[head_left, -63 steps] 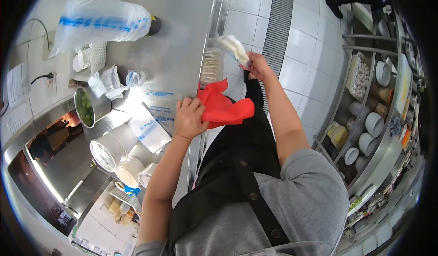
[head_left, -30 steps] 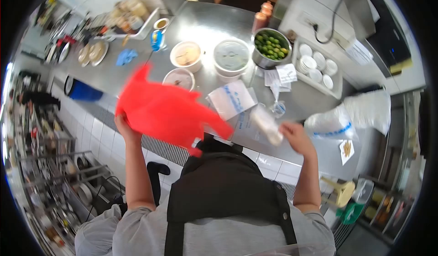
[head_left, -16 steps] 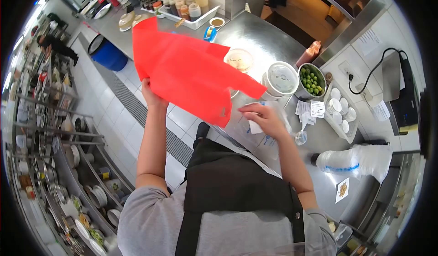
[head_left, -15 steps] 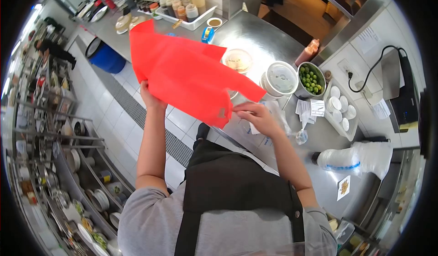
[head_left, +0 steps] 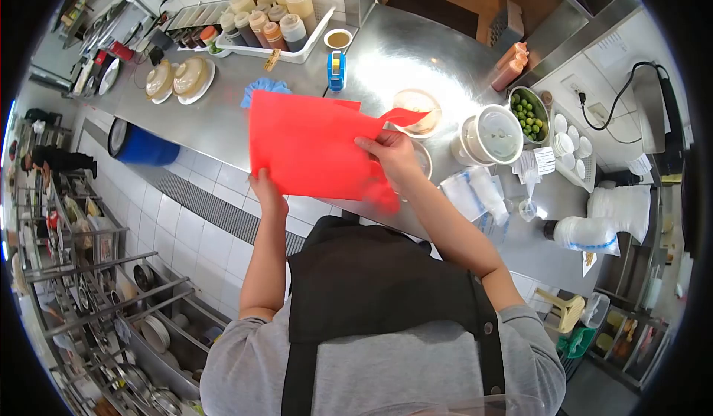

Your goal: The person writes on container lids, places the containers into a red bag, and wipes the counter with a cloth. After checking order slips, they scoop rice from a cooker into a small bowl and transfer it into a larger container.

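Observation:
A red bag-like sheet [head_left: 308, 145] is held up in front of the body, over the edge of the steel counter. My left hand [head_left: 269, 193] grips its lower left edge, fingers partly behind it. At the upper right part, my right hand [head_left: 390, 154] pinches the red material near a strip that sticks out to the right. The lower right corner of the sheet is blurred. Behind it on the counter are a round lidded container [head_left: 416, 109], a blue tape dispenser [head_left: 336, 71] and a crumpled blue cloth [head_left: 266, 89].
On the steel counter [head_left: 200, 108] stand a white tray of squeeze bottles [head_left: 312, 51], white tubs [head_left: 497, 134], a pot of limes [head_left: 529, 115] and stacked cups [head_left: 587, 232]. A blue barrel [head_left: 141, 143], shelves [head_left: 160, 297] and another person [head_left: 63, 160] are at the left.
The red sheet has been turned to lie more level and shifted right. My right hand has moved up and left onto its upper part. The view has turned, showing more counter.

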{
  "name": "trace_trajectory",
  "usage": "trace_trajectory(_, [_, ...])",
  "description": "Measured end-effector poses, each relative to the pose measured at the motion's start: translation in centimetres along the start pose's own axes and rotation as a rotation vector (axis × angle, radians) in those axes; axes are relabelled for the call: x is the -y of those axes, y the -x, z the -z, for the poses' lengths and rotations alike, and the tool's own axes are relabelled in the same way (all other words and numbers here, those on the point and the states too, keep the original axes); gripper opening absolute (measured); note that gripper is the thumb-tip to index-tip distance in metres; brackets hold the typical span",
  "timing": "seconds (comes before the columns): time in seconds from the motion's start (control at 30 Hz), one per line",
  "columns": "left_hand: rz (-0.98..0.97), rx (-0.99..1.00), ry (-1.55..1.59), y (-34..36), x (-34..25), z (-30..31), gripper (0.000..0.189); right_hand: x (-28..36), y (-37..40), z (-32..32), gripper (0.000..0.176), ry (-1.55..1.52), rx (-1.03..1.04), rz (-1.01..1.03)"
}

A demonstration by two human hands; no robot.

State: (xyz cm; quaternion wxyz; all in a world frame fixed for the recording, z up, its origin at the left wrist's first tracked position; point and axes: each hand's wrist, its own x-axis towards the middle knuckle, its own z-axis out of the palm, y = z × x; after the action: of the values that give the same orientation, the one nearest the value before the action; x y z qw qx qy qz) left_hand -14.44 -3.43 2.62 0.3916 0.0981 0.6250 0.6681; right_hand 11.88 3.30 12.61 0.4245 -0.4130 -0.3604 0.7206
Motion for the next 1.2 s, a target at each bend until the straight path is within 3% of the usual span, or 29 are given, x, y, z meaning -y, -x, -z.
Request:
trace_trajectory(0.03, [-0.056,-0.065,-0.197,-0.9,0.5,0.0,0.051,-0.1,-0.6,-0.4,0.024,0.049,-0.045,0.003])
trace_trajectory(0.07, [-0.314,-0.160,-0.727,-1.5,0.9,0.2,0.067,-0.1,-0.9,-0.6,0.024,0.148,-0.081,-0.023])
trace_trajectory(0.1, [-0.562,-0.084,-0.849,-1.7,0.6,0.3,0.074,0.5,-0.9,-1.1,0.024,0.242,-0.118,-0.051])
trace_trajectory(0.13, [-0.705,0.012,-0.859,-0.9,-1.0,-0.9,0.067,0.6,-0.9,-1.6,0.024,0.334,-0.155,-0.082])
trace_trajectory(0.17, [-0.847,0.111,-0.861,0.6,-3.2,-2.5,0.061,0.2,-1.0,-2.0,0.024,0.239,-0.148,-0.062])
trace_trajectory(0.23, [-0.399,0.598,-0.742,2.9,-6.8,-4.7,0.040,-0.6,-0.7,-2.8,0.023,0.056,-0.134,-0.015])
trace_trajectory(0.33, [-0.356,0.918,-0.771,7.0,-9.1,-6.9,0.027,-1.1,0.4,-4.8,0.028,-0.295,-0.115,-0.161])
trace_trajectory(0.47, [-0.095,0.868,-0.341,4.1,-6.4,-7.1,0.020,-1.6,1.3,-6.1,0.037,-0.397,-0.023,-0.108])
trace_trajectory(0.57, [-0.059,0.905,-0.322,3.6,-7.7,-7.1,0.022,-3.4,0.6,-3.8,0.033,-0.315,0.087,-0.132])
trace_trajectory(0.7, [-0.159,1.081,-0.455,0.2,-5.9,-5.9,0.023,-3.8,1.5,-2.4,0.032,-0.421,0.152,-0.197])
trace_trajectory(0.77, [-0.160,1.067,-0.548,-0.5,-7.0,-6.4,0.022,-3.0,1.4,-1.8,0.032,-0.507,0.139,-0.218])
trace_trajectory(0.87, [-0.063,1.106,-0.518,-0.4,-8.8,-7.3,0.016,1.0,2.8,-2.7,0.027,-0.117,0.089,-0.090])
trace_trajectory(0.97, [0.065,1.073,-0.388,2.0,-9.0,-8.7,0.012,2.9,3.5,-4.4,0.025,0.757,0.018,0.101])
trace_trajectory(1.07, [-0.028,1.031,-0.389,2.0,-8.2,-9.2,0.010,0.9,2.9,-4.4,0.025,0.251,-0.111,-0.068])
trace_trajectory(1.2, [-0.074,1.011,-0.390,2.2,-8.1,-9.1,0.014,-1.5,2.0,-2.2,0.022,0.127,-0.071,-0.136])
